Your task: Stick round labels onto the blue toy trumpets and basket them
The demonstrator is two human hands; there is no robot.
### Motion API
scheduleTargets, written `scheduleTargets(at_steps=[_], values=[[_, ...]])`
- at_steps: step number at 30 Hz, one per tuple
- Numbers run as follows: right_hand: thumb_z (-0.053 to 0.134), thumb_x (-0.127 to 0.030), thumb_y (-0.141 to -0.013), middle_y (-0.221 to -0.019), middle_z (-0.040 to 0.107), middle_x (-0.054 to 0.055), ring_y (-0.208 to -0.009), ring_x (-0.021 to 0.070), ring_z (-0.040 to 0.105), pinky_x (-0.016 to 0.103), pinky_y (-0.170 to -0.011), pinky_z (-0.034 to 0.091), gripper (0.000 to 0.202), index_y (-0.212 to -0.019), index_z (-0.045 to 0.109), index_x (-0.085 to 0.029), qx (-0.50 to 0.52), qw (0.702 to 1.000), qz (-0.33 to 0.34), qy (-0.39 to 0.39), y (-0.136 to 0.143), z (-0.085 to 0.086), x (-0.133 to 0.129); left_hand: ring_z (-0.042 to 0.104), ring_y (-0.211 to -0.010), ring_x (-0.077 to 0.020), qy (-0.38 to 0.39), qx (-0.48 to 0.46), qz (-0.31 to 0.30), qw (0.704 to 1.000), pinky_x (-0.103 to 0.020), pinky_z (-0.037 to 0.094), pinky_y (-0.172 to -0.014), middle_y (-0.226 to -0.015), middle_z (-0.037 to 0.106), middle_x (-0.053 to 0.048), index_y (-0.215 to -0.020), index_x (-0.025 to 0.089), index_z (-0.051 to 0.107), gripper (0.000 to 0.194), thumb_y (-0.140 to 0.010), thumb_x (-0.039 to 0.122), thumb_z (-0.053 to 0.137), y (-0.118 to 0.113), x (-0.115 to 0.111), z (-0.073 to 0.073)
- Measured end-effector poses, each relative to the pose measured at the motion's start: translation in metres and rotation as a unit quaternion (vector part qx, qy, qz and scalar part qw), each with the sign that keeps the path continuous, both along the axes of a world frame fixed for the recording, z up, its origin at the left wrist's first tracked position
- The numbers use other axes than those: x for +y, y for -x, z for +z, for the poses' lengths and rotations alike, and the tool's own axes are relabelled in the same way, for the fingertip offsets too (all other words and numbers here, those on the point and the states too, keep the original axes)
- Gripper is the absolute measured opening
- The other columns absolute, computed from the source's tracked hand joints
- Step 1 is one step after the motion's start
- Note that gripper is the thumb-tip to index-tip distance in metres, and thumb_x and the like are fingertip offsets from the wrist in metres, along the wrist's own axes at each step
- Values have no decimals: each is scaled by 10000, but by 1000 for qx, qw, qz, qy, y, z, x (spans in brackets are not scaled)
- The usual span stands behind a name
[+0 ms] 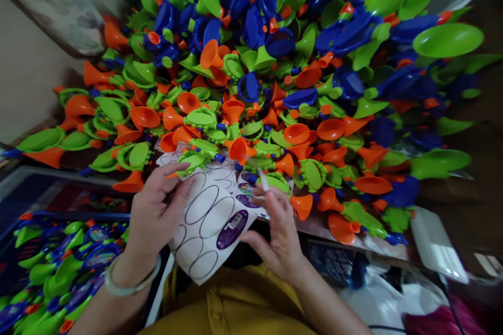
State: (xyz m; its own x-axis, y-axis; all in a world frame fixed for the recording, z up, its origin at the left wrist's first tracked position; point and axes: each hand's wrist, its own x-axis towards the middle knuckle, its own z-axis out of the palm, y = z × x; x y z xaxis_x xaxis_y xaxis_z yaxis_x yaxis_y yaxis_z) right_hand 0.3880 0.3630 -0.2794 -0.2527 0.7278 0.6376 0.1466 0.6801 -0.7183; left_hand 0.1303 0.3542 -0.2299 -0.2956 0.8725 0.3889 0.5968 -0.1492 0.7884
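Note:
My left hand (pixel 157 209) grips the left edge of a white sticker sheet (pixel 216 209), thumb on top. Most of the sheet's oval outlines are bare. One purple oval sticker (pixel 232 229) with a barcode remains at its right side. My right hand (pixel 277 230) is beside the sheet's right edge, its thumb stretched toward the purple sticker. A thin whitish piece (pixel 263 180) shows at the right index fingertip; its kind is unclear. Beyond the hands lie green toy trumpets (pixel 202 118) with orange bells. More sheets with purple stickers (pixel 247 200) lie underneath.
Blue toy trumpets with green bells (pixel 251 26) are heaped at the back. At lower left, a blue crate (pixel 74 214) holds several finished-looking ones. A white box-like object (pixel 438 243) stands on the right edge, with plastic bags (pixel 393 298) below.

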Motion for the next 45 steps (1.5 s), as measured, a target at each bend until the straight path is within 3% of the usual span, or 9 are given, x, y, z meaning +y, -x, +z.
scheduleTargets(at_steps=[3, 8, 15, 21, 25, 29, 33, 42, 45], values=[[703, -225, -1098, -1445, 688, 96, -1315, 229, 729, 410, -1074, 685, 771, -1750, 371, -467, -1, 999, 46, 16, 5, -4, 3, 641, -630, -154, -11, 20, -6, 1000, -265, 529, -638, -648, 669, 61, -1157, 214, 767, 199, -1021, 351, 720, -3, 1, 3], [692, -201, -1107, -1237, 850, 57, -1116, 185, 825, 342, -992, 699, 694, -1724, 438, -394, 15, 998, 56, 27, 5, 4, 2, 567, -547, -148, 28, 18, -42, 999, -278, 469, -557, -680, 671, 52, -1215, 220, 756, 271, -1017, 399, 710, 0, 5, 1], [629, -99, -1087, -951, 852, 9, -779, 177, 778, 292, -729, 680, 747, -1742, 404, -378, -40, 993, -11, -115, 6, 12, 3, 448, -501, -162, 177, -16, -115, 977, -282, 334, -496, -583, 571, 71, -1285, 231, 695, 403, -1022, 534, 653, 2, 11, -4], [573, -106, -1111, -926, 848, 48, -817, 206, 754, 326, -801, 707, 661, -1746, 429, -213, -95, 966, 16, -239, -1, 19, 3, 537, -533, -185, 241, -3, -95, 966, -287, 388, -542, -643, 667, 41, -1250, 245, 687, 422, -961, 551, 649, 8, 18, -7], [643, -139, -1094, -901, 825, 18, -779, 187, 762, 289, -736, 699, 646, -1705, 490, -282, -75, 976, 18, -204, -1, 16, -4, 625, -612, -211, 229, 16, -100, 968, -298, 434, -596, -720, 763, 6, -1197, 256, 685, 401, -950, 570, 652, 14, 24, -4], [680, -122, -1072, -1090, 838, 69, -887, 194, 814, 286, -743, 708, 731, -1721, 440, -357, -16, 991, -37, -129, 6, 3, -8, 494, -536, -166, 208, -16, -130, 969, -270, 365, -529, -665, 693, 47, -1188, 263, 663, 342, -980, 535, 662, 14, 27, 1], [711, -233, -1098, -1211, 857, 99, -924, 200, 834, 317, -779, 730, 730, -1736, 375, -344, -7, 999, -13, -51, 11, -3, -3, 418, -513, -135, 158, -46, -146, 976, -242, 323, -490, -634, 609, 77, -1164, 258, 655, 269, -1014, 482, 662, 9, 25, 4], [718, -174, -1082, -1028, 870, 26, -826, 180, 835, 289, -788, 716, 670, -1667, 449, -361, 14, 999, -29, -44, 13, 2, -1, 498, -551, -144, 132, -59, -95, 985, -250, 383, -534, -650, 634, 64, -1137, 247, 674, 232, -1009, 439, 696, 4, 21, -1], [686, -138, -1081, -926, 869, -4, -704, 180, 800, 312, -792, 714, 658, -1658, 465, -364, -10, 995, -45, -92, 15, 0, 1, 476, -526, -149, 155, -62, -90, 982, -262, 356, -518, -646, 650, 64, -1153, 256, 670, 257, -1019, 475, 674, 3, 20, -2]])
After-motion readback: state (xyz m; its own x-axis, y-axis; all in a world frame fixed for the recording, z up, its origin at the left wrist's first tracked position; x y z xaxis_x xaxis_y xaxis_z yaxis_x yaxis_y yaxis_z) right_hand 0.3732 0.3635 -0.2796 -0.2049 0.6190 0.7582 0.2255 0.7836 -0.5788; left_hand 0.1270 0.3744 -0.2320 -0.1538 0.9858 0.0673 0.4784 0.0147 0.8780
